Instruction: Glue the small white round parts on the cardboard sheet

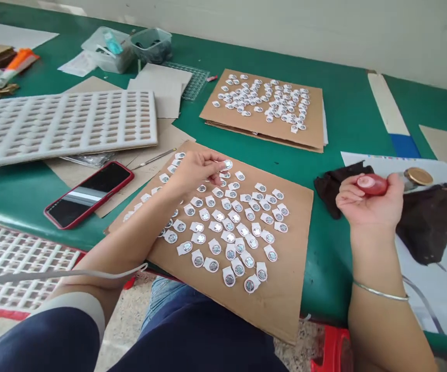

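Observation:
My left hand [202, 168] pinches a small white tab with a round metallic disc [227, 164] above the far part of a brown cardboard sheet [277, 305]. Several similar tabs with discs [229, 236] lie scattered over that sheet. On the right, my right hand [370, 204] is wrapped round a red object with a pale, rounded end [374, 184], held above the table near a dark cloth [339, 186]. A jar with a gold lid [419, 176] stands just beyond that hand.
Farther back, another cardboard sheet [308, 137] carries several more tabs. A red-cased phone [90, 195], a white grid tray [68, 124] and a thin pointed tool [154, 158] lie left. Plastic containers [152, 46] stand at the back. Another dark cloth [434, 222] lies right.

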A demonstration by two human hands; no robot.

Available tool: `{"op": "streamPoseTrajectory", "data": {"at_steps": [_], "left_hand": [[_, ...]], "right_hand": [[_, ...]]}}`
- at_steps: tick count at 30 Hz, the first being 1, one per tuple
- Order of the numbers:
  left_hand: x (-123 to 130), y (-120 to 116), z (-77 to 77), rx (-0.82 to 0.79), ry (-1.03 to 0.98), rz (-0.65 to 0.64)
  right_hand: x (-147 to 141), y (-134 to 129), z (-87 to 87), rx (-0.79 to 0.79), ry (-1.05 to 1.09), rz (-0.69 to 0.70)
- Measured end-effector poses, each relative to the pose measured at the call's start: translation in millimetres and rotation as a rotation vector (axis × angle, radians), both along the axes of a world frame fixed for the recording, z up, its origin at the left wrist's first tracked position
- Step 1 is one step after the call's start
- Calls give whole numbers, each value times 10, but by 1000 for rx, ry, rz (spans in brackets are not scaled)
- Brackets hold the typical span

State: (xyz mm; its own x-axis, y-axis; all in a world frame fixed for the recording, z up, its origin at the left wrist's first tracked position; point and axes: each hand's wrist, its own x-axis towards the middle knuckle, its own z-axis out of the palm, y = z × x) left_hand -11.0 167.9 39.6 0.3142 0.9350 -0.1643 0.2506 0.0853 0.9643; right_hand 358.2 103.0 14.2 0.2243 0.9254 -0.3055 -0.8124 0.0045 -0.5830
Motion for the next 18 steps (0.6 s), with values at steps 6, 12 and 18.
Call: {"op": "streamPoseTrajectory", "data": {"at_steps": [6, 12, 18], "left_hand": [[-90, 19, -62, 53, -123, 123], [-87, -7, -77, 50, -159, 190], [-95, -4, -58, 39, -87, 215]], "right_hand": [[-50, 26, -140, -47, -19, -16], [-75, 35, -195, -75, -15, -40], [-77, 35, -184, -81, -10, -35]]}}
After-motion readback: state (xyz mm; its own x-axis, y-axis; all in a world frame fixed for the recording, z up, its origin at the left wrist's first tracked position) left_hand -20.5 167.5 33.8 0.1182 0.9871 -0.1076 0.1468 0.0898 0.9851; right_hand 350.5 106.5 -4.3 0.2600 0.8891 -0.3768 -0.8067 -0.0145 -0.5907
